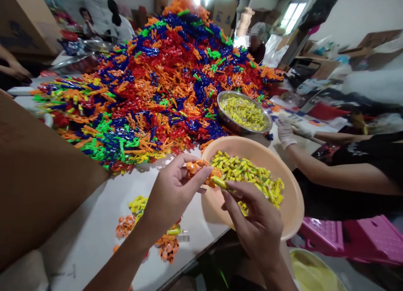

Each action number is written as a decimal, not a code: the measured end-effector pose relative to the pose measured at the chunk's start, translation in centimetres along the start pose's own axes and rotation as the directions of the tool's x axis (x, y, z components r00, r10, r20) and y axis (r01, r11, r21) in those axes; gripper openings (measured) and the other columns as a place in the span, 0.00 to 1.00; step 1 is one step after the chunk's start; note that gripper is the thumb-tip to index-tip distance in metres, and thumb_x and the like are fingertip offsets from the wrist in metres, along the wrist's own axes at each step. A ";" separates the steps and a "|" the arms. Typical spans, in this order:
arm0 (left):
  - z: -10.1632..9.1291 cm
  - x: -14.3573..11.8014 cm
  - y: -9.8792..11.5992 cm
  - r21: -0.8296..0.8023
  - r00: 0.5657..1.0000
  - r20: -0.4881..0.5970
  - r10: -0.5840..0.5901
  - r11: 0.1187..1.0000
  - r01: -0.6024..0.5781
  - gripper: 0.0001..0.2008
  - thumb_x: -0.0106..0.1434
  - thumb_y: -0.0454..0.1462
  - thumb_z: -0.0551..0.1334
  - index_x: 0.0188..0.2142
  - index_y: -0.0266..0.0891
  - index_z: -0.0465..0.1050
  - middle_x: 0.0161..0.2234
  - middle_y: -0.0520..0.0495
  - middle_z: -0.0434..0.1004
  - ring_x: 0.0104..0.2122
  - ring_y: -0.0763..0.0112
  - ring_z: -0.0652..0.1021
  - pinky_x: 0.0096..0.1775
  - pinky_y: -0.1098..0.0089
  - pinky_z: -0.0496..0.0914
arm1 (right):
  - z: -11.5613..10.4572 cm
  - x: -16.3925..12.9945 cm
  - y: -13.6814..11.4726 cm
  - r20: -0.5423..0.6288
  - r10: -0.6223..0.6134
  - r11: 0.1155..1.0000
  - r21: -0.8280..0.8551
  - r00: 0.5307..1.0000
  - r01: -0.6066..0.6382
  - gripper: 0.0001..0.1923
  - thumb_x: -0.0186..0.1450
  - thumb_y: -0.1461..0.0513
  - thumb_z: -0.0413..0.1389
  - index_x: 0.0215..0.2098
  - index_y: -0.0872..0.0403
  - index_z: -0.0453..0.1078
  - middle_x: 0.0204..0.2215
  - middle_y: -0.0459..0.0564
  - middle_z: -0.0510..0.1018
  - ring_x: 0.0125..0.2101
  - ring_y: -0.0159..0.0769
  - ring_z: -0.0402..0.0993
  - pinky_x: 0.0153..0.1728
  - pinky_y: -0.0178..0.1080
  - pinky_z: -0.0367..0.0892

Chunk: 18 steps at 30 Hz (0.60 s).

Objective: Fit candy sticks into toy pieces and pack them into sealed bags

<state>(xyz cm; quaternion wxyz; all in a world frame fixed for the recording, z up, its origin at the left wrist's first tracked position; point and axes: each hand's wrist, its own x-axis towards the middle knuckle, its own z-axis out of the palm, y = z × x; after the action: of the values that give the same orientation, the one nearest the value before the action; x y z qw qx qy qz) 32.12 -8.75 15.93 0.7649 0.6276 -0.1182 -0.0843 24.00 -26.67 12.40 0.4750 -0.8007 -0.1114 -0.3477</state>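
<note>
My left hand [176, 182] is closed on an orange plastic piece [201, 170], its thumb pressed along the near side. Between the thumb and fingertips of my right hand [256, 222] is a small yellow wrapped tube [218, 182], its left end touching the orange piece. Both hands are over the near rim of a peach plastic basin [291, 215], which holds many similar yellow tubes [242, 171]. On the white table [103, 224], partly behind my left forearm, lie orange pieces [168, 249] and yellow pieces [137, 204].
A tall heap of red, blue, orange and green plastic pieces [176, 85] covers the table's back. A steel bowl [269, 125] holds more yellow tubes. Cardboard [47, 173] borders the left. A co-worker's gloved hand [286, 131] is at right, above pink stools [371, 240].
</note>
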 end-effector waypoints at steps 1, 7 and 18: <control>0.0 -0.1 0.0 -0.005 1.000 0.006 0.000 1.000 0.000 0.15 0.69 0.46 0.78 0.44 0.41 0.78 0.34 0.50 0.90 0.33 0.64 0.91 0.33 0.73 0.87 | -0.1 0.0 -0.1 0.008 -0.029 0.999 -0.014 1.000 0.029 0.21 0.75 0.73 0.64 0.60 0.46 0.79 0.45 0.47 0.87 0.37 0.34 0.87 0.41 0.37 0.84; 0.2 -0.2 0.0 -0.015 1.000 -0.010 0.025 1.000 -0.025 0.16 0.69 0.47 0.77 0.43 0.41 0.76 0.34 0.49 0.90 0.34 0.63 0.91 0.34 0.72 0.88 | -0.3 -0.1 -1.1 0.000 -0.123 0.973 -0.196 0.992 0.121 0.16 0.75 0.71 0.66 0.58 0.49 0.80 0.41 0.48 0.90 0.33 0.32 0.87 0.37 0.33 0.84; 0.6 -0.6 -1.1 0.090 0.998 -0.005 0.070 0.993 -0.070 0.18 0.70 0.54 0.75 0.42 0.44 0.77 0.36 0.49 0.87 0.36 0.61 0.89 0.41 0.64 0.89 | 0.6 -0.6 -1.6 -0.224 0.205 0.961 -0.137 0.953 -0.240 0.13 0.73 0.51 0.70 0.44 0.51 0.87 0.26 0.48 0.86 0.21 0.36 0.82 0.28 0.36 0.81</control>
<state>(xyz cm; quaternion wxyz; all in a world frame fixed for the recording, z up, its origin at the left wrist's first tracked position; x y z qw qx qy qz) 31.42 -9.39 14.88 0.7389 0.6572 -0.1406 -0.0494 23.01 -25.23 12.90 0.4533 -0.8035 0.0588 -0.3813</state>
